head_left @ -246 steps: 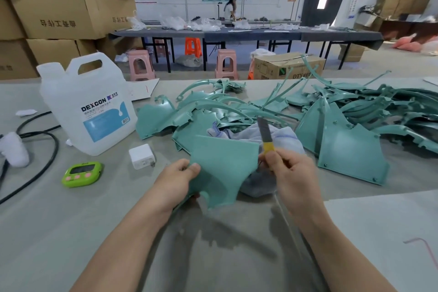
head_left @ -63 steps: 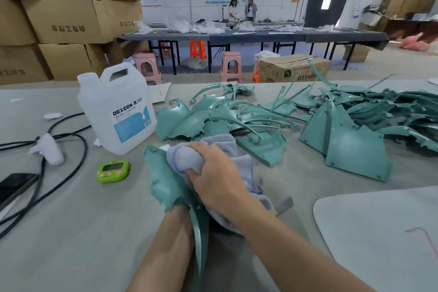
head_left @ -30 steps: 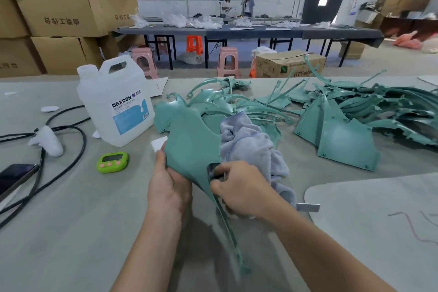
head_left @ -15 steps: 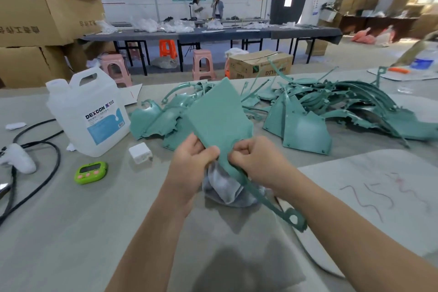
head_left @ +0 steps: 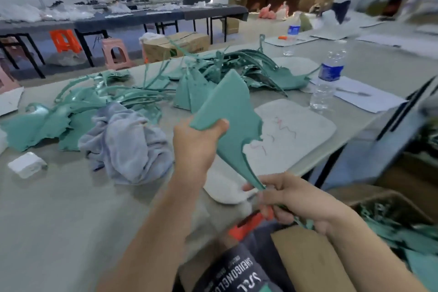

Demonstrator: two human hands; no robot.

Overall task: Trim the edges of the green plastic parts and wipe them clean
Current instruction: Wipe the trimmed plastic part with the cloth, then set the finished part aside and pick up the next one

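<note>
Held part: green plastic part [head_left: 225, 111], held up just right of the grey cloth [head_left: 125, 142].
Left hand [head_left: 196, 142]: thumb and fingers clamped on its wide corner.
Right hand [head_left: 291, 199]: fingers curled round its thin tail, tip hidden.
Writing: bottle [head_left: 328, 78] label, far right of the cloth, too blurred to read.

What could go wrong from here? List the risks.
The right hand grips the green part by its thin tail, which might bend or snap. The left hand holds it near a ragged edge that could scratch. A swing might topple the water bottle.
</note>
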